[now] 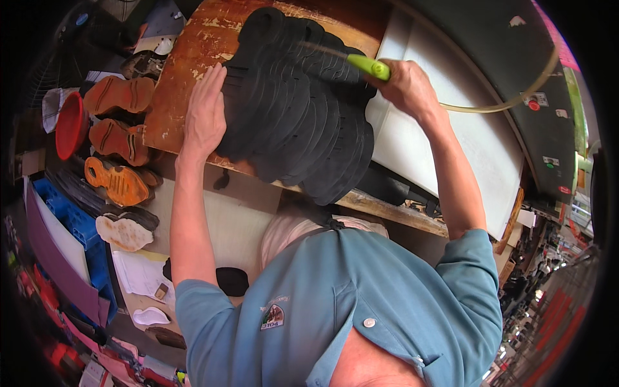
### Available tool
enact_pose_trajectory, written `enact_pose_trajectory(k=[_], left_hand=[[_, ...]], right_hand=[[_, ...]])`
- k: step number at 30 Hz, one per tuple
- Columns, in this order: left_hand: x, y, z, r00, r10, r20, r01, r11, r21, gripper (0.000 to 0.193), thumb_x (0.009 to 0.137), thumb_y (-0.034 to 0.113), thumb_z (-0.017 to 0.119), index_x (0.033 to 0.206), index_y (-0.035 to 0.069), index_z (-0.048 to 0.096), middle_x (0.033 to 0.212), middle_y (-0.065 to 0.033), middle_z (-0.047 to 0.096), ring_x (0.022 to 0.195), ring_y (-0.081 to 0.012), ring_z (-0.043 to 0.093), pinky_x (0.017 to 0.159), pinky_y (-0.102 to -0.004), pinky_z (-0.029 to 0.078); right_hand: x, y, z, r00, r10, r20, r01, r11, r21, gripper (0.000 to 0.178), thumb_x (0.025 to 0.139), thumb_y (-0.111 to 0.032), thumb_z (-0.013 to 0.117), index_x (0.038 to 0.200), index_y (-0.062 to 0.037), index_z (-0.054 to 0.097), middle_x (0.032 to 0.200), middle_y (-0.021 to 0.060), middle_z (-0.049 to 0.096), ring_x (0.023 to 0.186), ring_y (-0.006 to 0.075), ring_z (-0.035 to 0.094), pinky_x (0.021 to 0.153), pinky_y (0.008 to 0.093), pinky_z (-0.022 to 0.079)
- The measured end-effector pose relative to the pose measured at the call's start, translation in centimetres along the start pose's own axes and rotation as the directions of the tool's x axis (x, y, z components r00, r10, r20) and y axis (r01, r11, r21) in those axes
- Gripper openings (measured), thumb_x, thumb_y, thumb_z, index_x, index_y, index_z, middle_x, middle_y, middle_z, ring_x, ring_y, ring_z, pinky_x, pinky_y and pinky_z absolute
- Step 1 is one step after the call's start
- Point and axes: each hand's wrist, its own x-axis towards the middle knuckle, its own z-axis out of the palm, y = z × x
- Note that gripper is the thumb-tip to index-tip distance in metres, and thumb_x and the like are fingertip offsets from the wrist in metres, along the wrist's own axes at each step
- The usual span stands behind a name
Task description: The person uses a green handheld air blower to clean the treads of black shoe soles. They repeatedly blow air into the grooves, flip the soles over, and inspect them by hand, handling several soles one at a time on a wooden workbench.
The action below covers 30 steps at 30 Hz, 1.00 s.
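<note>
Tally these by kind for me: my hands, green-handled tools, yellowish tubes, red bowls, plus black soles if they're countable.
Hands: 2 (left hand, right hand)
Green-handled tool: 1
Yellowish tube: 1
Red bowl: 1
Black soles: overlap too much to count, left out
Total: 5

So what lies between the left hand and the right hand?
In the head view, overlapping black sole-shaped pieces fill most of the stretch between the left hand and the right hand, which grips a green-handled tool.
</note>
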Motion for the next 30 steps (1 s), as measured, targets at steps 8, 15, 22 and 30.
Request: enact_pose_trajectory(k=[8,15,22,30], left_hand=[[0.1,0.1,-0.1,0.998,-0.048,-0.031,0.045,0.995,-0.091,0.049,0.106,0.002,0.048,0.154,0.003,0.055,0.159,-0.0197,0.055,0.151,-0.0372,0.047,0.127,-0.0458,0.035],[-0.1,0.3,-0.9,0.994,-0.105,0.022,0.107,0.986,-0.128,0.050,0.106,-0.001,0.047,0.154,0.005,0.057,0.162,-0.0140,0.054,0.154,-0.0294,0.047,0.128,-0.0399,0.036],[0.0,-0.4,-0.4,0.998,0.023,-0.050,-0.026,0.997,-0.067,0.045,0.104,-0.003,0.051,0.147,0.003,0.061,0.154,-0.0177,0.060,0.147,-0.0355,0.052,0.124,-0.0444,0.041],[-0.1,-0.5,0.1,0.995,0.045,-0.091,-0.049,0.998,-0.044,0.044,0.105,-0.001,0.051,0.147,0.004,0.061,0.153,-0.0175,0.061,0.147,-0.0361,0.053,0.123,-0.0460,0.042]], right_hand=[[0.2,2.4,1.0,0.990,-0.028,-0.141,-0.002,0.979,-0.206,0.038,0.100,-0.044,0.074,0.101,-0.0057,0.077,0.085,0.0190,0.077,0.085,0.0391,0.076,0.077,0.0499,0.059],[-6.1,-1.6,-1.8,0.969,-0.245,0.018,0.245,0.965,-0.094,0.010,0.088,-0.010,0.075,0.097,-0.0070,0.072,0.084,0.0162,0.072,0.082,0.0389,0.072,0.076,0.0487,0.057],[-9.9,-5.0,-1.2,0.899,-0.357,0.254,0.368,0.930,0.003,0.011,0.080,-0.003,0.075,0.090,-0.0062,0.069,0.076,0.0156,0.071,0.075,0.0386,0.072,0.073,0.0475,0.057],[-10.0,-6.2,-0.7,0.887,-0.351,0.301,0.347,0.935,0.068,0.015,0.079,-0.002,0.076,0.091,-0.0051,0.068,0.075,0.0192,0.069,0.076,0.0414,0.070,0.072,0.0492,0.056]])
